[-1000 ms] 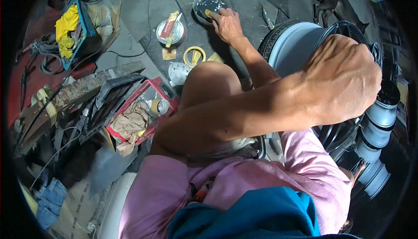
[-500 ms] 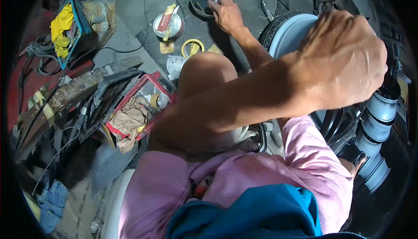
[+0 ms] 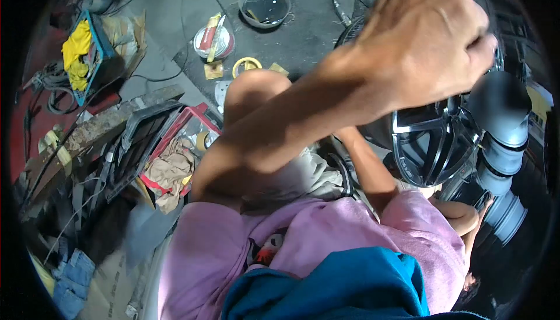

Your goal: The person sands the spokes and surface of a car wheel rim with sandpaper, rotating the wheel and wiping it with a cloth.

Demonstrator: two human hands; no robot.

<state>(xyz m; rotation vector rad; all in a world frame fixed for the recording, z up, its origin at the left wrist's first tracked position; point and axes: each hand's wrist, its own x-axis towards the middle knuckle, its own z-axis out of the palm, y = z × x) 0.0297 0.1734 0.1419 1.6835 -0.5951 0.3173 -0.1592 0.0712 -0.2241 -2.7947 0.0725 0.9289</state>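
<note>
My left hand (image 3: pixel 429 40) is closed in a fist high on the right, its forearm crossing over my raised knee. It appears to grip the upper edge of a car wheel (image 3: pixel 431 145) with black spokes and bright edges; the exact contact is hidden beneath the fingers. Part of the wheel's tyre shows left of the hand. My right forearm (image 3: pixel 370 165) reaches up behind my left arm, which hides the right hand. Farther off, a round bowl (image 3: pixel 263 22) of dark liquid stands on the floor, with a tin (image 3: pixel 214 46) and a yellow tape roll (image 3: pixel 247 62) nearer me.
Grey wheel barrels (image 3: pixel 504 165) are stacked at the right, near another person's bare arm (image 3: pixel 471 241). On the left are a red tray (image 3: pixel 195 113) with rags, a blue crate (image 3: pixel 96 69) with yellow cloth, and scrap strips. A cable (image 3: pixel 182 51) crosses the floor.
My right hand has left the bowl and drawn back behind my left forearm. My left hand has shifted up and left, and the wheel's spoked face now shows below it.
</note>
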